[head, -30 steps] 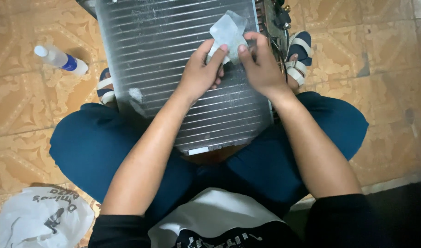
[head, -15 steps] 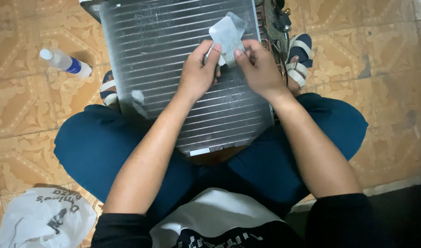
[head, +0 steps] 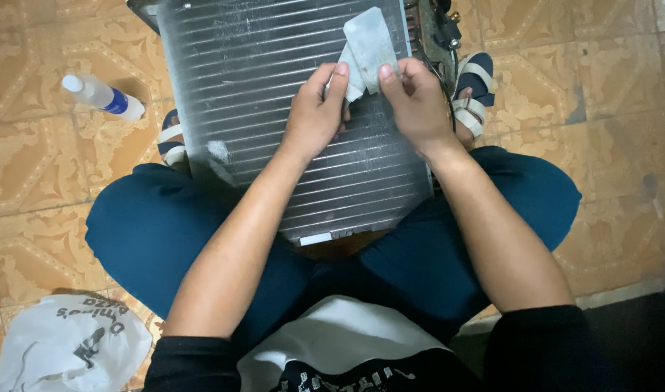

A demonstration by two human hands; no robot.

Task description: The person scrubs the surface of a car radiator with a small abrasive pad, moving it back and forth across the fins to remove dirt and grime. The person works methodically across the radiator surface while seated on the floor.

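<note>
A finned metal radiator coil [head: 260, 94] leans against my knees, its ribbed face toward me. Both hands hold a small grey-white wipe [head: 367, 45] just above the coil's upper right part. My left hand [head: 316, 115] pinches the wipe's lower left edge between thumb and fingers. My right hand [head: 414, 101] grips its lower right edge with the thumb on top. A pale smudge [head: 218, 152] marks the fins at the lower left.
A clear plastic bottle with a blue label [head: 104, 96] lies on the patterned tile floor at the left. A white plastic bag [head: 67, 348] sits at the bottom left. Copper pipes and fittings [head: 438, 29] run along the coil's right edge, beside my sandalled foot [head: 474, 91].
The wipe has been pulled more upright and spread between both hands. The hands have shifted slightly; the coil has stayed in place.
</note>
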